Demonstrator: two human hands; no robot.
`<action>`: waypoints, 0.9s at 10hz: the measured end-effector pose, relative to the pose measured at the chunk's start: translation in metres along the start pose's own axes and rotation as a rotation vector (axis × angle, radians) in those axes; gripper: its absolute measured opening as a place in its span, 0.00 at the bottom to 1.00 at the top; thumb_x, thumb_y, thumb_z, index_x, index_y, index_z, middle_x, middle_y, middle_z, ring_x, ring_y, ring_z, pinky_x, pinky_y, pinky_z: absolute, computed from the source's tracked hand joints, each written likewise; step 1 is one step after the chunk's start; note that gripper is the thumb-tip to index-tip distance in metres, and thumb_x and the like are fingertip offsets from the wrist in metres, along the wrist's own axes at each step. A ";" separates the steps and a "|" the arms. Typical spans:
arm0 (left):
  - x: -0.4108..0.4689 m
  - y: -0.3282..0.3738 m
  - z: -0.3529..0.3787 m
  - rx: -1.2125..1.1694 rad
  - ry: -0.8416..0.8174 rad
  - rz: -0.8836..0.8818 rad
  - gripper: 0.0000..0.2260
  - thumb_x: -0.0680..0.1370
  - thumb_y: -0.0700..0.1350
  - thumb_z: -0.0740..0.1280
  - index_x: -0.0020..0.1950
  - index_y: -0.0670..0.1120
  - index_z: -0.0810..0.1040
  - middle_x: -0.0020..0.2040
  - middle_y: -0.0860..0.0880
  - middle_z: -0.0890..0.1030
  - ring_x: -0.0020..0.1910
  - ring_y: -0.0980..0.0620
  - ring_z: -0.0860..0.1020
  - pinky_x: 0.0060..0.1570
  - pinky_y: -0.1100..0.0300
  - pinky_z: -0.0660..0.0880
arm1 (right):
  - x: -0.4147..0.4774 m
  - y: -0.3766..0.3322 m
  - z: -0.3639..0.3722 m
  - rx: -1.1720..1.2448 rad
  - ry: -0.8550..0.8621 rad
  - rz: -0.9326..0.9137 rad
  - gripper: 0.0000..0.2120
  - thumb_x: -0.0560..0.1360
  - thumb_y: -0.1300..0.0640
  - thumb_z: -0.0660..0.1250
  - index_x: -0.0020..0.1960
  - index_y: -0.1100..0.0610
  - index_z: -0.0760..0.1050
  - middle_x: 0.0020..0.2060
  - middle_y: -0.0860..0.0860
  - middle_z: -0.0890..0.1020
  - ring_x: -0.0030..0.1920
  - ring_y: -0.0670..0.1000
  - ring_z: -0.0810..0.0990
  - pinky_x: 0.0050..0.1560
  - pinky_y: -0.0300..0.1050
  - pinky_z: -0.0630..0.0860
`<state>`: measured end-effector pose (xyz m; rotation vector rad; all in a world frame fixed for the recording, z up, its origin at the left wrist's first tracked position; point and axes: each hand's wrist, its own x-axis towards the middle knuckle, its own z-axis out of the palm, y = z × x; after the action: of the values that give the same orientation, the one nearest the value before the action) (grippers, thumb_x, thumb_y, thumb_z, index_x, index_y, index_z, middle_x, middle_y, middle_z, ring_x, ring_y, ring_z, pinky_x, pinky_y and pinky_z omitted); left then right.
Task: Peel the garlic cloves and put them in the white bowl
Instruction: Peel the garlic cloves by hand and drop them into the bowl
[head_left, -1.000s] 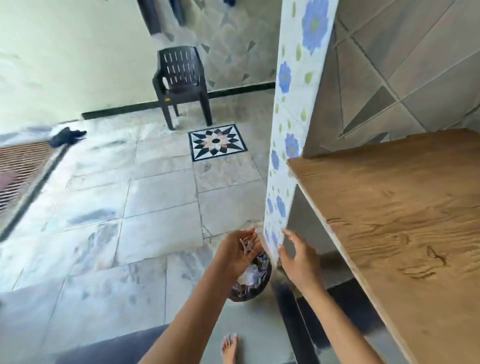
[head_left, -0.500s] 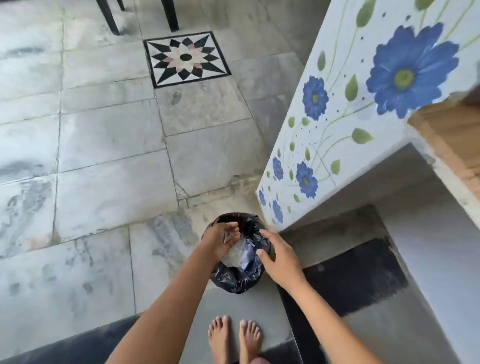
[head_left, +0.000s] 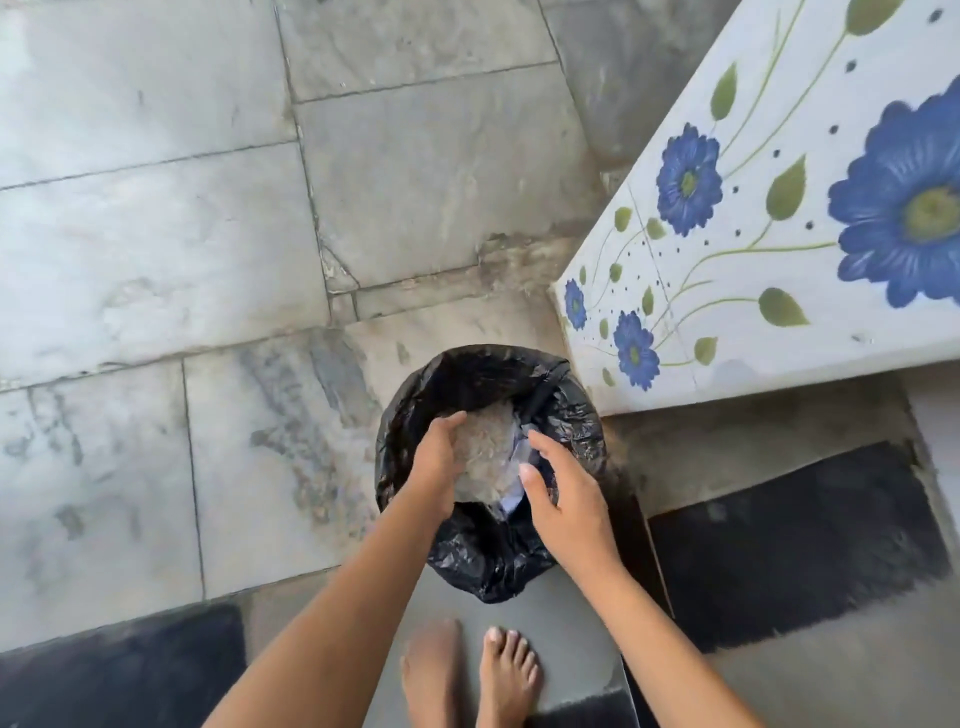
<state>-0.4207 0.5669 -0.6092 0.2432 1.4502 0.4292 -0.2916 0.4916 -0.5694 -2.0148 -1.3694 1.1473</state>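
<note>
Concealed, cropped and indistinct items, head view.
Left hand: fingers turned down into the black bag, undersides hidden; whether anything is held cannot be told. Pale crumpled mass in the bag: blurred, not identifiable. What the bag lines is wholly covered. Right hand: contact with the bag cannot be judged. Left forearm and right forearm: cut off by the bottom edge. Left foot: smeared by blur. Right foot: heel cropped. Flowered panel: cut off at top and right. Dark mat: cropped at the lower left corner.
</note>
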 end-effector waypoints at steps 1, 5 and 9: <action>-0.005 -0.010 0.009 -0.072 0.000 -0.058 0.19 0.83 0.48 0.49 0.70 0.45 0.70 0.73 0.46 0.66 0.73 0.48 0.63 0.70 0.52 0.60 | -0.003 -0.020 0.015 0.246 0.153 -0.011 0.22 0.79 0.47 0.53 0.72 0.50 0.62 0.68 0.39 0.66 0.68 0.32 0.62 0.66 0.28 0.58; -0.028 0.003 0.002 -0.052 -0.078 -0.028 0.21 0.83 0.50 0.53 0.72 0.42 0.67 0.73 0.40 0.65 0.71 0.41 0.66 0.71 0.49 0.61 | 0.016 -0.031 0.051 0.204 0.048 -0.027 0.28 0.78 0.37 0.44 0.76 0.45 0.53 0.76 0.44 0.54 0.75 0.40 0.49 0.75 0.46 0.47; -0.031 -0.002 -0.001 -0.154 -0.113 -0.029 0.24 0.84 0.53 0.43 0.74 0.41 0.60 0.75 0.36 0.57 0.75 0.42 0.56 0.74 0.47 0.52 | 0.017 -0.009 0.069 0.305 -0.340 0.339 0.32 0.74 0.28 0.45 0.74 0.38 0.52 0.76 0.45 0.56 0.75 0.48 0.53 0.74 0.53 0.54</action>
<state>-0.4232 0.5517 -0.5827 0.1209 1.3013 0.4932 -0.3504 0.5046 -0.6077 -1.9309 -0.9335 1.7979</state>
